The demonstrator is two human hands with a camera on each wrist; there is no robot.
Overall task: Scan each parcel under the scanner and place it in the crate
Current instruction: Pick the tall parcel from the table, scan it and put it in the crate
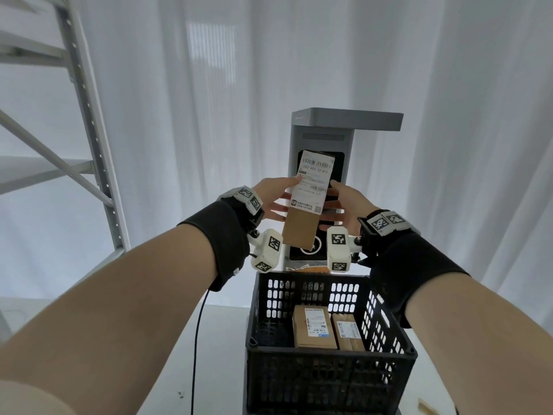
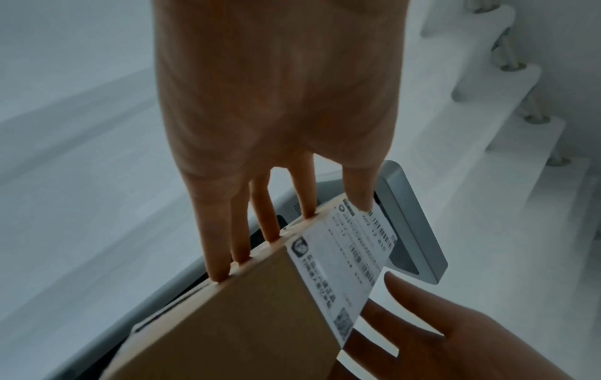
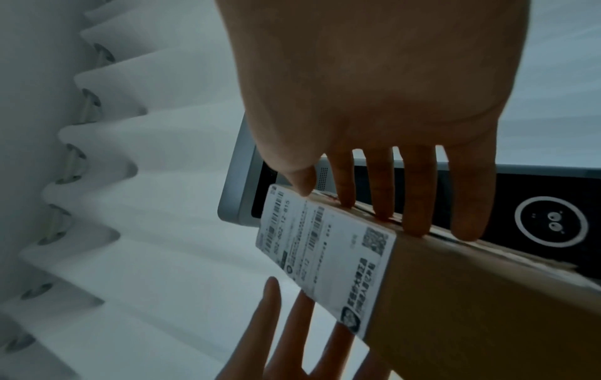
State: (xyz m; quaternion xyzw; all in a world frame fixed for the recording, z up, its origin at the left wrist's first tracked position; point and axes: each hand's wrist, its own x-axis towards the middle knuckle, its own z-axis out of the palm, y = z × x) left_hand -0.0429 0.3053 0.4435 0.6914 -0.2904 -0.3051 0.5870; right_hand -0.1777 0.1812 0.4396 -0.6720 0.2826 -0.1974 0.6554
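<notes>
- Crate (image 1: 329, 381) is seen nearest, black, perforated walls, set on a white table (image 1: 221, 354). Two labelled cardboard parcels are laid flat inside: one (image 1: 314, 326) mid-floor, the second (image 1: 348, 330) touching it on the right.
- A black cable (image 1: 196, 339) is run down the table left of the crate.
- Above the crate, a parcel (image 1: 305, 205) is held up between both hands, in front of the scanner face, tilted, label end uppermost and label turned toward the head camera.
- Left hand (image 1: 276, 197): fingers are kept straight and passed behind the parcel; thumb is pressed on the label's left edge. In the left wrist view four fingers (image 2: 265, 213) are seen going behind the box edge, thumb on the label.
- Right hand (image 1: 344, 202): fingers are extended behind the parcel's right side, thumb tip set at the right edge. Right wrist view: fingers (image 3: 416, 195) straight, laid along the box edge.
- So the parcel is pinched thumb-to-fingers on both sides, no fist closed round it.
- Scanner (image 1: 323, 163): grey upright post with overhanging top, dark front panel, white ring at the bottom; stood just behind the crate.
- More cardboard (image 1: 308, 268) is glimpsed at the scanner foot; contents cannot be told.
- Behind: white curtain (image 1: 449, 115); metal rack (image 1: 89, 130) at left.
</notes>
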